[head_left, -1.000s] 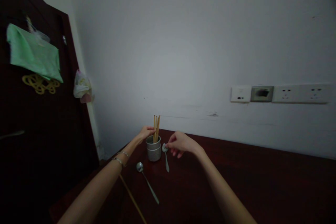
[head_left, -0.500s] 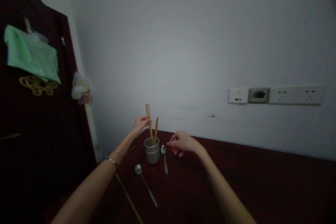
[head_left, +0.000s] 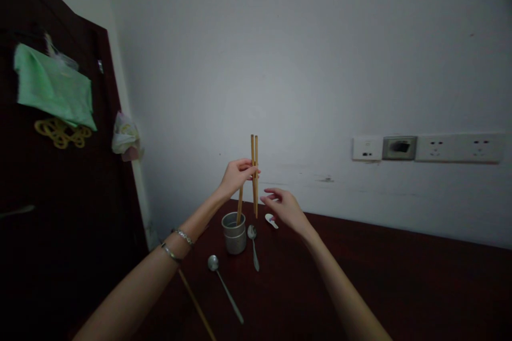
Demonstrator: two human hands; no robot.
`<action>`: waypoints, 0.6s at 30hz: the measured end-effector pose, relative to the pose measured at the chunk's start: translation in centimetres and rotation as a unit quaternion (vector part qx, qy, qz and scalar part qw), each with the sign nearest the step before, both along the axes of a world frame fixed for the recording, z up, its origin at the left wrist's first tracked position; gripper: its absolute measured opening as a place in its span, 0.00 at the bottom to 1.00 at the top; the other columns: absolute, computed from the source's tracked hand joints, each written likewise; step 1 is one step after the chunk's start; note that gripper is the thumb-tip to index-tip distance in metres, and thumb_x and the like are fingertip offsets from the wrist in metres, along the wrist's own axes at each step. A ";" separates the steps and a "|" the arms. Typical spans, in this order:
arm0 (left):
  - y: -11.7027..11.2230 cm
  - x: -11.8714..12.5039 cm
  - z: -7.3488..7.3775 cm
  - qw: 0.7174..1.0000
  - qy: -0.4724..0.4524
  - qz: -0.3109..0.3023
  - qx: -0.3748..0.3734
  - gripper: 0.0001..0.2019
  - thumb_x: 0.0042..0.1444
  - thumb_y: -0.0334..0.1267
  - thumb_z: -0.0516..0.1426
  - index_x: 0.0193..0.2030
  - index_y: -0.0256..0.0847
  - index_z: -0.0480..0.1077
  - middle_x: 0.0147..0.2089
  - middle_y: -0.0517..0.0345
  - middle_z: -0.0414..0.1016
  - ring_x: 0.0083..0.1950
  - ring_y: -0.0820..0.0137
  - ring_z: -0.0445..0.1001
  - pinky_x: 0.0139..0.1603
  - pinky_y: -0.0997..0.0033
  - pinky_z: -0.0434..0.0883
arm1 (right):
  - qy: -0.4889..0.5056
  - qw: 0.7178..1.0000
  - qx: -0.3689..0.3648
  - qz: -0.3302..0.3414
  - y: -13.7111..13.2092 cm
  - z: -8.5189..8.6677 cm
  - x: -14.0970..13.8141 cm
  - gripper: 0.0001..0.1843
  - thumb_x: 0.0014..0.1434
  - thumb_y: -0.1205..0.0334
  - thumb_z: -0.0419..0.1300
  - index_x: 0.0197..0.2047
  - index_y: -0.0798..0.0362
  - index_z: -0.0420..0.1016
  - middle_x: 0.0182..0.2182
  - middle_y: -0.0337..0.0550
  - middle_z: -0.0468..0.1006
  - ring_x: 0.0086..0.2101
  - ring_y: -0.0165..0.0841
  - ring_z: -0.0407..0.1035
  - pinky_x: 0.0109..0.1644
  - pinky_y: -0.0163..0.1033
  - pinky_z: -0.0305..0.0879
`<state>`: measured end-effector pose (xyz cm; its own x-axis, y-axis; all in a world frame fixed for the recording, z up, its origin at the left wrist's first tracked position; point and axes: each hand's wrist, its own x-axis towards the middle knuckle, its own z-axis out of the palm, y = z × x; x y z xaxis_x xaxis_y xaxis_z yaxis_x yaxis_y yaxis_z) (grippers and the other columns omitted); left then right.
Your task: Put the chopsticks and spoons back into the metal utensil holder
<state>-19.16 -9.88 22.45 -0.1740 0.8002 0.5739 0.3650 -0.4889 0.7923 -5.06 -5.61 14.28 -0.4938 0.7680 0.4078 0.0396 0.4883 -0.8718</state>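
My left hand (head_left: 239, 175) pinches a pair of wooden chopsticks (head_left: 256, 192), held upright above the table just right of a grey metal cup (head_left: 234, 242). More chopsticks (head_left: 239, 206) lean inside the cup, partly behind my left wrist. To the right, my right hand (head_left: 283, 208) has thumb and fingers apart with nothing between them. Below it lies a short white spoon (head_left: 271, 220). A metal spoon (head_left: 255, 250) rests beside the cup, and a longer metal spoon (head_left: 226, 290) lies nearer to me.
A single chopstick (head_left: 197, 303) lies on the dark red table (head_left: 360, 282) by my left forearm. The white wall (head_left: 280, 74) with its sockets (head_left: 456, 147) rises behind. A dark door (head_left: 60, 213) with a green cloth (head_left: 56, 85) stands at left.
My left hand has lifted the pair of chopsticks out of the cup and carried it right. My right hand has risen slightly and its fingers have opened, uncovering the white spoon.
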 end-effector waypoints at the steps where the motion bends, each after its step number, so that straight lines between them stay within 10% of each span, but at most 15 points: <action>1: 0.1 0.4 -0.3 1.000 -0.005 -0.013 -0.013 0.10 0.43 0.37 0.59 0.31 0.32 0.68 0.30 0.52 0.75 0.33 0.68 0.74 0.31 0.71 0.71 | 0.008 1.000 0.001 -0.001 0.0 0.1 0.0 0.22 0.50 0.56 0.57 0.47 0.59 0.67 0.32 0.45 0.73 0.24 0.25 0.66 0.17 0.26 0.65; 12: 3.6 0.5 -3.6 0.994 -0.068 -0.028 -0.085 0.10 0.46 0.38 0.58 0.33 0.32 0.69 0.29 0.51 0.74 0.30 0.71 0.72 0.30 0.72 0.72 | -0.036 0.999 -0.038 -0.012 1.6 -0.5 0.7 0.07 0.46 0.66 0.56 0.30 0.59 0.70 0.21 0.39 0.73 0.18 0.24 0.65 0.17 0.26 0.62; 18: 6.3 1.0 -9.8 0.971 0.037 0.094 -0.216 0.07 0.45 0.32 0.57 0.32 0.31 0.69 0.27 0.53 0.72 0.27 0.69 0.71 0.21 0.75 0.70 | -0.178 0.976 -0.057 -0.112 6.5 -4.6 3.3 0.06 0.44 0.65 0.55 0.24 0.59 0.70 0.16 0.39 0.71 0.16 0.26 0.64 0.18 0.28 0.60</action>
